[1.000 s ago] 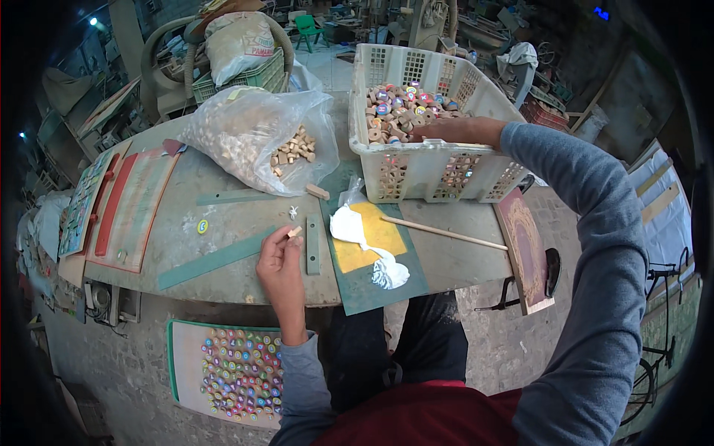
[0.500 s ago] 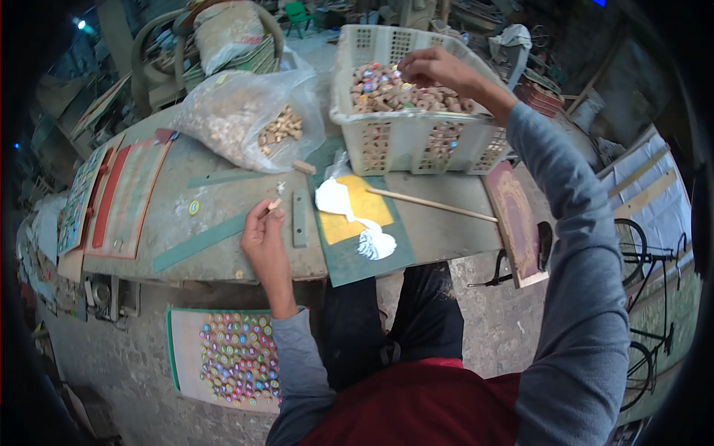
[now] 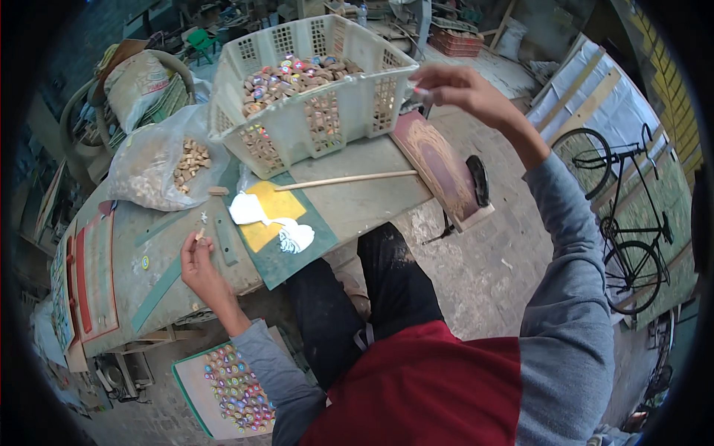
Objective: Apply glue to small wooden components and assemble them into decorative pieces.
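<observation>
Left hand (image 3: pixel 204 269) over left counter (image 3: pixel 349 195), grip clamped on wooden piece (image 3: pixel 199 234); right hand (image 3: pixel 468 93) right of crate (image 3: pixel 292 134), cannot tell grip.

Maroon top (image 3: pixel 431 379); grey-blue sleeves (image 3: pixel 567 256); black trousers (image 3: pixel 398 279) (pale-flecked knee)

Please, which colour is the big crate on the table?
The crate is off-white; it shows best in the head view.
</observation>
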`<action>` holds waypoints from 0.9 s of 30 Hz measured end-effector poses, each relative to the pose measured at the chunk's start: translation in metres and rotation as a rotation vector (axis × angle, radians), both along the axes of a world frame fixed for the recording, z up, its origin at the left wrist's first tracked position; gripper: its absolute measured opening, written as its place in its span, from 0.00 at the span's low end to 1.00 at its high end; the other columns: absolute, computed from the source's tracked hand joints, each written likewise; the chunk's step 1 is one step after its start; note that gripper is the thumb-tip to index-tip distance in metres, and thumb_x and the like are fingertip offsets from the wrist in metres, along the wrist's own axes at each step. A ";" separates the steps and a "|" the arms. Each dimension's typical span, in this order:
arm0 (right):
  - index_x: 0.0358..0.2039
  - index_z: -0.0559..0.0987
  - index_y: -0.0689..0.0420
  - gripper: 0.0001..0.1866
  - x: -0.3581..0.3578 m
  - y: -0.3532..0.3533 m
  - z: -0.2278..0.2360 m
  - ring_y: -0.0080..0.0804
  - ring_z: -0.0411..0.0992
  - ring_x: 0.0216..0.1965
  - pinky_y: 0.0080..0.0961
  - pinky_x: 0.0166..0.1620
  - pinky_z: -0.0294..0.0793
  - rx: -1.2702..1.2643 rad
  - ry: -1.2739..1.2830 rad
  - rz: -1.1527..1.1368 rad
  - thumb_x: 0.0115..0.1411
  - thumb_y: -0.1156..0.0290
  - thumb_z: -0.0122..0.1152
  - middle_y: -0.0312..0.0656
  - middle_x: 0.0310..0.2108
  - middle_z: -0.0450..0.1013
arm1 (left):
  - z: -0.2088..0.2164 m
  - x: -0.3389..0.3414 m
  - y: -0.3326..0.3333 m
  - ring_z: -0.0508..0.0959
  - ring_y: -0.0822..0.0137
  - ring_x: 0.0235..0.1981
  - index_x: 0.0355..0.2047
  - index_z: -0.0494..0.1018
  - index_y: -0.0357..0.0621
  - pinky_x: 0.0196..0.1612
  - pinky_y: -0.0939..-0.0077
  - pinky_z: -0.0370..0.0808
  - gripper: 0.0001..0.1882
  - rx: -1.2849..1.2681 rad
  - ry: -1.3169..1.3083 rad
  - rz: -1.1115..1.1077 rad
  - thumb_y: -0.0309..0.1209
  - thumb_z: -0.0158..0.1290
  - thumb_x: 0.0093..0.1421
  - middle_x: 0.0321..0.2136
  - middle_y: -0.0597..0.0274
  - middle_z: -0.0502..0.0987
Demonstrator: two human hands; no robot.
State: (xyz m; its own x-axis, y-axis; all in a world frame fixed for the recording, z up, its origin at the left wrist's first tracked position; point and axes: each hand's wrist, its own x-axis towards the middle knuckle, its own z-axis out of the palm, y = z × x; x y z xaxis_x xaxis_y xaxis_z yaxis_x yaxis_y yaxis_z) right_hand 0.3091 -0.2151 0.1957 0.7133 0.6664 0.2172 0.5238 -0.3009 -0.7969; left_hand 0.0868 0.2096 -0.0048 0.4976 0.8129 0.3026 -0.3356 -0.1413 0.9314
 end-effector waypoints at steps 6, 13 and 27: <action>0.47 0.81 0.57 0.18 -0.022 -0.053 -0.062 0.35 0.73 0.47 0.33 0.51 0.70 -0.511 -0.222 0.029 0.60 0.61 0.61 0.43 0.43 0.76 | -0.003 0.002 0.001 0.76 0.72 0.37 0.49 0.74 0.32 0.43 0.79 0.73 0.13 -0.027 -0.010 -0.023 0.23 0.51 0.65 0.36 0.59 0.78; 0.47 0.81 0.49 0.16 -0.029 -0.069 -0.098 0.40 0.65 0.51 0.39 0.59 0.60 -0.634 -0.338 0.063 0.57 0.67 0.59 0.40 0.48 0.70 | -0.003 -0.002 0.001 0.76 0.74 0.36 0.51 0.73 0.31 0.42 0.82 0.74 0.14 -0.031 -0.025 -0.045 0.24 0.52 0.67 0.36 0.59 0.78; 0.47 0.81 0.52 0.16 -0.055 -0.061 -0.111 0.38 0.68 0.48 0.37 0.49 0.61 -0.662 -0.435 -0.196 0.62 0.60 0.58 0.40 0.39 0.73 | -0.002 -0.004 -0.002 0.77 0.74 0.37 0.50 0.74 0.31 0.42 0.80 0.73 0.14 -0.009 -0.009 -0.016 0.23 0.52 0.66 0.37 0.58 0.79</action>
State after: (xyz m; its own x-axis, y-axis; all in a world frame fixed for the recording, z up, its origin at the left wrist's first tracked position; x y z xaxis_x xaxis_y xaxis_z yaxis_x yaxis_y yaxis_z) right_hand 0.2546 -0.2758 0.0848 0.7729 0.6255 0.1068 0.6342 -0.7567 -0.1588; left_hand 0.0831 0.2079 -0.0072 0.5081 0.8076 0.2994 -0.3458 -0.1271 0.9297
